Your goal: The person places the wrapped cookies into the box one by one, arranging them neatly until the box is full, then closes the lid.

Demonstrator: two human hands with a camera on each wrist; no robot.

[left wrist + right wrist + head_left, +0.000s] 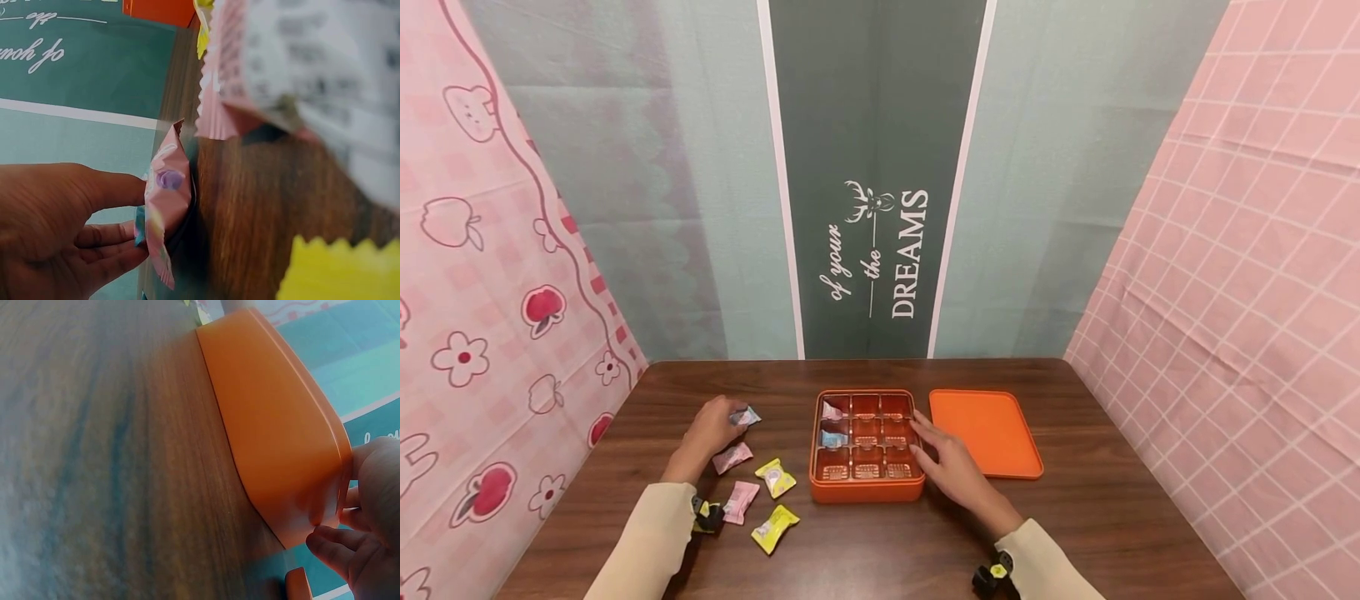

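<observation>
Currently, a blue candy (747,417) is pinched between the fingers of the left hand (709,429), just above or on the left half of the bench (865,554), toward its back edge; whether it has been lifted cannot be told. In the left wrist view it is largely masked by a pink candy (732,457), so only a teal edge is shown at the fingertips.

The right side of the orange candy box (867,491) is touched by the right hand (953,468), whose fingers are spread along the rim and outer wall. The box is set near the middle of the bench, divided into nine compartments; a small pink candy (831,410) is seated in the back left one and a second blue candy (833,439) in the middle left one.

Between the left forearm and the box, toward the front edge, a larger pink candy (741,502), a yellow candy (775,478) and a second yellow candy (776,529) are scattered, well apart from the lid. The orange lid (988,433) is laid flat beside the box, toward the back right corner, its near left part overlapped by the right hand. Behind the back edge, a green lettered backdrop (880,100) is hung, flanked by a pink fruit-print cloth (490,250) and a pink grid cloth (1255,250).
</observation>
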